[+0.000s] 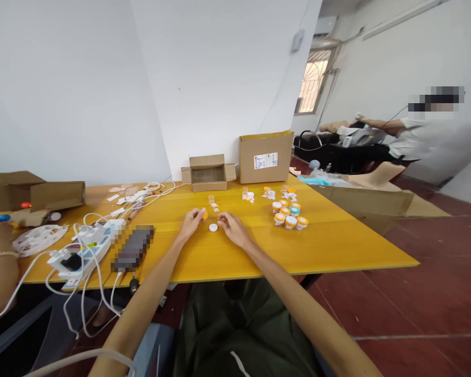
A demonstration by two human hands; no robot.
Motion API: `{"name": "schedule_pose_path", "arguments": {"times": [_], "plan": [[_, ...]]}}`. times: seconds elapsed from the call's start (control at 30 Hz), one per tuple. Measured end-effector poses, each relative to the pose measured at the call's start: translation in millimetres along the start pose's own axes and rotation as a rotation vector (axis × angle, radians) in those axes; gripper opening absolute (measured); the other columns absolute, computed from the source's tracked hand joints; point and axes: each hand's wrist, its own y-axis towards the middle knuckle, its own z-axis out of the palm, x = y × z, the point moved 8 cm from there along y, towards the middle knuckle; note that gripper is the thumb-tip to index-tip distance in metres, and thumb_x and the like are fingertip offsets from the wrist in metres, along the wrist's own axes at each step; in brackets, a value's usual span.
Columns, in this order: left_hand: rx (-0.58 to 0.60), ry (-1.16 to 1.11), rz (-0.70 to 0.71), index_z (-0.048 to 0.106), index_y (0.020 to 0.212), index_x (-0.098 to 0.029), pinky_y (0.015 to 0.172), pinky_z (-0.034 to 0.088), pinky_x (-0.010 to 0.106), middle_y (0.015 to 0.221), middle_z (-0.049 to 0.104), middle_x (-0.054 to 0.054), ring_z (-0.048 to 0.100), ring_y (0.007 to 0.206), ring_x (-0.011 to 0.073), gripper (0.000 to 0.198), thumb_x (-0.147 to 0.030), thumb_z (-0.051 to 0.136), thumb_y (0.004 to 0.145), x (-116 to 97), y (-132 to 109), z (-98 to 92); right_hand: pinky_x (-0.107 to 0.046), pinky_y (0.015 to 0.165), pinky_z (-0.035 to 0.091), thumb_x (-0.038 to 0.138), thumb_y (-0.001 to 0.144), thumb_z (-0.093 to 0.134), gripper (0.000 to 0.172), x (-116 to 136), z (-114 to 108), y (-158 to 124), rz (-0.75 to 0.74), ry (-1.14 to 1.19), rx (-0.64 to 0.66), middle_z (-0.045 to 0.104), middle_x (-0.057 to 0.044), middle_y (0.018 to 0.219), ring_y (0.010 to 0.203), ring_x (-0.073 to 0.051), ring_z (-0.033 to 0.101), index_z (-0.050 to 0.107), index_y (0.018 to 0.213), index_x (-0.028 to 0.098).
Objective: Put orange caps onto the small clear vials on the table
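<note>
Now a white lid [213, 228] lies between hands (left [192, 223] pinching orange cap [205, 214], right [234, 229] unclenched)

Both bare forearms are stretched forward over the near edge of the table [329, 254], slanted toward each other, the elbows bent only slightly. The left hand [193, 222] is held well in from that edge, its thumb and fingertips drawn into a pinch, its wrist nearly straight. The right hand [231, 228] is poised near it, a gap left between them, its fingers loosely curled and pointed leftward, its back turned up. Below the edge, the lap is covered in dark green.
</note>
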Motion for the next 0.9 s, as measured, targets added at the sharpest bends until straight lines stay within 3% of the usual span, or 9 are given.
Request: {"name": "schedule_pose_path", "arguments": {"times": [0.17,0.33,0.57,0.73,0.9], "plan": [[-0.067,0.339,0.210,0.055,0.060,-0.021,0.074,0.046,0.031,0.068,0.058,0.000,0.055,0.070,0.0166,0.031,-0.042,0.066,0.080,-7,-1,-1.2,-0.030,0.079,0.050,0.014,0.084,0.053,0.013,7,0,0,-0.042,-0.054,0.022,0.066,-0.003,0.090,0.083,-0.017,0.062,0.063,0.087,0.022],[-0.021,0.557,0.258,0.059,0.069,-0.022,0.084,0.046,0.035,0.077,0.058,0.002,0.056,0.084,0.0202,0.016,-0.029,0.065,0.083,1,-2,5.5,-0.030,0.085,0.047,0.008,0.083,0.055,0.016,21,3,-4,-0.122,-0.174,0.062,0.064,-0.003,0.092,0.090,-0.017,0.061,0.064,0.083,0.022],[0.010,0.578,0.329,0.065,0.089,-0.023,0.100,0.040,0.041,0.117,0.057,0.008,0.051,0.113,0.0251,0.006,-0.025,0.062,0.084,-6,-10,8.6,-0.030,0.082,0.048,0.009,0.085,0.054,0.017,26,7,-8,-0.156,-0.305,0.096,0.064,-0.005,0.095,0.088,-0.018,0.061,0.065,0.084,0.022],[0.213,0.580,0.346,0.066,0.096,-0.026,0.102,0.038,0.043,0.122,0.059,0.006,0.049,0.116,0.0258,0.012,-0.031,0.061,0.087,-7,-18,22.9,-0.032,0.086,0.048,0.008,0.085,0.054,0.019,24,8,-6,-0.175,-0.311,0.077,0.065,-0.005,0.098,0.092,-0.018,0.062,0.067,0.085,0.022],[0.272,0.555,0.350,0.067,0.098,-0.027,0.102,0.035,0.043,0.121,0.062,0.005,0.048,0.117,0.0256,0.017,-0.039,0.058,0.089,-13,-22,28.3,-0.031,0.085,0.049,0.010,0.088,0.053,0.020,28,8,-6,-0.205,-0.333,0.083,0.065,-0.005,0.099,0.093,-0.018,0.061,0.068,0.085,0.023]]}}
